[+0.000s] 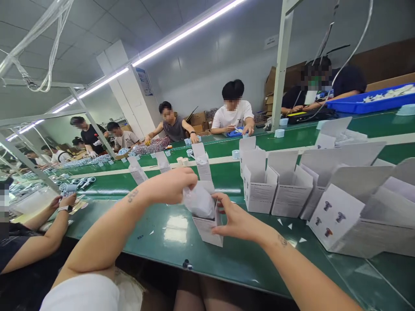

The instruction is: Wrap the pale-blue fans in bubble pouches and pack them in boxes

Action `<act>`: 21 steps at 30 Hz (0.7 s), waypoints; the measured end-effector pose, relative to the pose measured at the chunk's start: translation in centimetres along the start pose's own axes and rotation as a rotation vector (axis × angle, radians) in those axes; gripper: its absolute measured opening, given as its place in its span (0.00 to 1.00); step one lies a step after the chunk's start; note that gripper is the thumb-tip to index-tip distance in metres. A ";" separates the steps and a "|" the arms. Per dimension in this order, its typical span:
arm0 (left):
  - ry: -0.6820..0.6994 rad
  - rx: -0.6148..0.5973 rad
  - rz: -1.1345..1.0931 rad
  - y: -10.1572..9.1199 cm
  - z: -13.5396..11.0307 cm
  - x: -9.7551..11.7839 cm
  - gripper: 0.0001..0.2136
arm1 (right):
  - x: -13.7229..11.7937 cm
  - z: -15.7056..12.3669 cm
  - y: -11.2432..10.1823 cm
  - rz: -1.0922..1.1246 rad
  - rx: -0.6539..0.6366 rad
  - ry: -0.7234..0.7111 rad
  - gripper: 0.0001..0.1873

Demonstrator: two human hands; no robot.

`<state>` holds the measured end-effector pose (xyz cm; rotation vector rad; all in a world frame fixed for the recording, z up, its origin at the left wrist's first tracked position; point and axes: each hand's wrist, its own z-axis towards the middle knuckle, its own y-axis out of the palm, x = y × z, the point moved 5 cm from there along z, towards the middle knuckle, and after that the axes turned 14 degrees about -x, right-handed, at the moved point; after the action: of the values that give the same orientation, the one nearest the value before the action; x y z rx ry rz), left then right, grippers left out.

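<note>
A small white cardboard box stands open at the top on the green work surface in front of me. My left hand is closed on a clear plastic bag with something white in it, partly down in the box's mouth. What exactly the bag holds cannot be made out. Against the box's right side my right hand is gripping, thumb on the front and fingers near the top edge. Just to the right stand several open white boxes, flaps up.
Behind runs a green conveyor belt carrying white boxes and pale blue round parts. A blue tray sits at the far right. Paper scraps lie near the boxes. A co-worker's hands are at the left; other people sit across.
</note>
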<state>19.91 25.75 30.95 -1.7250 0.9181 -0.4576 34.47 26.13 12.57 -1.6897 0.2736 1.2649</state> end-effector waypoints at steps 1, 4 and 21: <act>0.026 -0.039 0.049 0.5 0.8 0.7 0.15 | -0.3 0.1 0.1 -0.007 -0.008 -0.002 0.46; 0.138 -0.090 0.100 2.9 3.3 2.0 0.15 | -1.0 0.0 0.4 -0.052 0.001 -0.040 0.45; -0.212 0.627 0.047 15.9 -1.3 0.9 0.03 | 2.0 -1.8 3.0 -0.164 0.147 -0.099 0.50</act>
<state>13.98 22.29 16.49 -1.1493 0.5764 -0.4600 34.42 23.88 9.19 -1.4891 0.1611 1.1733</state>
